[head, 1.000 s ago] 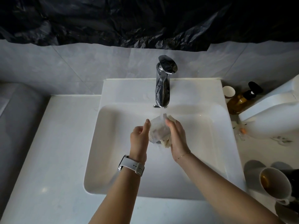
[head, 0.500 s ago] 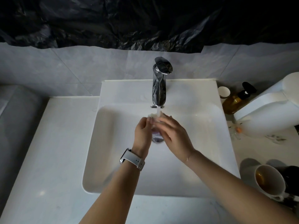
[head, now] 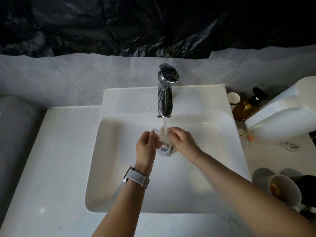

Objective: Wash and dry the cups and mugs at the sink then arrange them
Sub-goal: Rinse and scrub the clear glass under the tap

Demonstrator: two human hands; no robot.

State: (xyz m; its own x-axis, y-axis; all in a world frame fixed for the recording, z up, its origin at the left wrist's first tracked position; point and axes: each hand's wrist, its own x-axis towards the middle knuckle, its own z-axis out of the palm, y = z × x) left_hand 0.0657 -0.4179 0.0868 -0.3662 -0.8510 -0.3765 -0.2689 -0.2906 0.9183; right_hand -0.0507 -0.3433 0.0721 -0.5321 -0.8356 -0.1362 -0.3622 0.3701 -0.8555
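Note:
A clear glass cup (head: 165,148) is held between both hands over the white sink basin (head: 119,168), under water running from the chrome faucet (head: 165,93). My left hand (head: 147,144) grips the cup's left side. My right hand (head: 183,141) closes on the cup's right side, with a pale wet cloth (head: 162,134) pressed against the glass. A white mug (head: 284,190) with brown residue inside lies tilted on the counter at the right.
A dark mug (head: 307,187) sits behind the white mug. An amber pump bottle (head: 246,106) and a small paper cup (head: 233,98) stand right of the sink, beside a large white container (head: 282,120). White counter (head: 59,151) extends to the left.
The hands have parted slightly around the cup, so the glass shows between them. The cup stays under the running water.

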